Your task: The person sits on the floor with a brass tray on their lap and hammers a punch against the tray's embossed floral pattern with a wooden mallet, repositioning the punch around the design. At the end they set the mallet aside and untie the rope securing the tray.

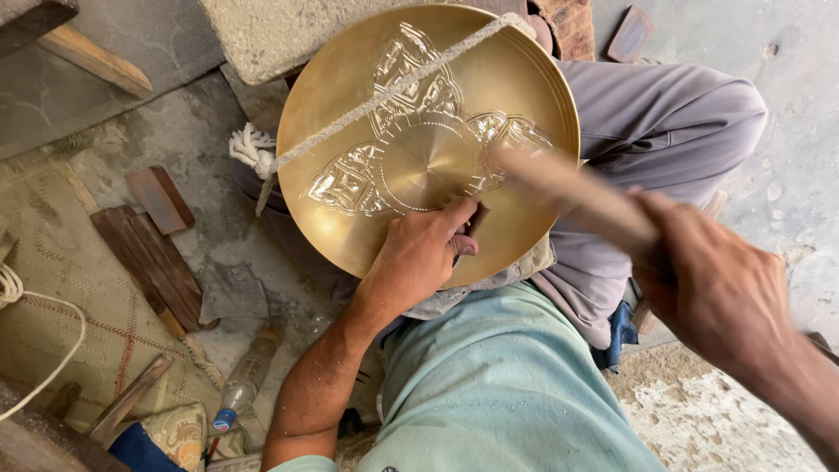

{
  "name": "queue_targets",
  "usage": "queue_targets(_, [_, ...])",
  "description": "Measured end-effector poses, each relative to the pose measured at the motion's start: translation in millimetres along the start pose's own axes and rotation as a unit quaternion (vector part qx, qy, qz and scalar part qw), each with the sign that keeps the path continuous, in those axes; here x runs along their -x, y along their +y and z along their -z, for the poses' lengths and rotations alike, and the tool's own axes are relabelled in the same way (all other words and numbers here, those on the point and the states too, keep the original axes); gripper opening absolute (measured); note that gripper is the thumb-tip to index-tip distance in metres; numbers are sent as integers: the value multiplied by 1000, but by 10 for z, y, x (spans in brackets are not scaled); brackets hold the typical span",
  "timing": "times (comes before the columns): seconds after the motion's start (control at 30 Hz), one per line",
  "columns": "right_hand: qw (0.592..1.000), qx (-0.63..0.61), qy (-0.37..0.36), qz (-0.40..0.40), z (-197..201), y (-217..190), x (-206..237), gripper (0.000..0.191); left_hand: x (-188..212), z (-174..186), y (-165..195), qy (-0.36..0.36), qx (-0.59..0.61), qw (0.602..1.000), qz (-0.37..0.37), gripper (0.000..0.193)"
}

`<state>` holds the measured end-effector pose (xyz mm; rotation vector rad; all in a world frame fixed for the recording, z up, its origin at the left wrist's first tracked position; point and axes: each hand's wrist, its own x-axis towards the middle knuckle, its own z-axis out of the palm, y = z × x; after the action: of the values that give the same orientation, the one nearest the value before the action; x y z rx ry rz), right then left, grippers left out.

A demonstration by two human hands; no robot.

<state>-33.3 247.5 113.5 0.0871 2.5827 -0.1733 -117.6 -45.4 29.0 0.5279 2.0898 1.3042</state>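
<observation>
A round brass plate (332,105) with embossed ornaments rests on my lap, tied down by a white cord (350,118) stretched across it. My left hand (419,253) lies on the plate's lower part, fingers closed around a small dark punch (474,223) set against the metal. My right hand (721,288) is raised to the right, gripping a wooden hammer handle (568,192) that is blurred with motion and angled toward the plate's middle.
A stone block (262,35) sits behind the plate. Wooden slats (153,258) and a small block (159,199) lie on the concrete floor at left. A plastic bottle (245,376), a woven mat (61,297) and a rope (35,301) are at lower left.
</observation>
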Motion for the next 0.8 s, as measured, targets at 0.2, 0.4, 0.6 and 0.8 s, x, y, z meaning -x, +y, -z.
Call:
queue_targets(0.2, [972,137,-192,-16,55,-99,-38,55,3,-4,-17,-11,-46,999,13,23])
queue_targets(0.4, [984,86,-157,6,91,-112,-57,41,20,24,-1,-4,-48,999,18,21])
queue_targets(0.6, [974,-86,-62,-201,110,-178,-76,69,36,13,-18,-17,-34,999,39,22])
queue_targets(0.8, [997,-63,49,-2,165,-191,-92,58,36,43,77,-7,-27,999,34,28])
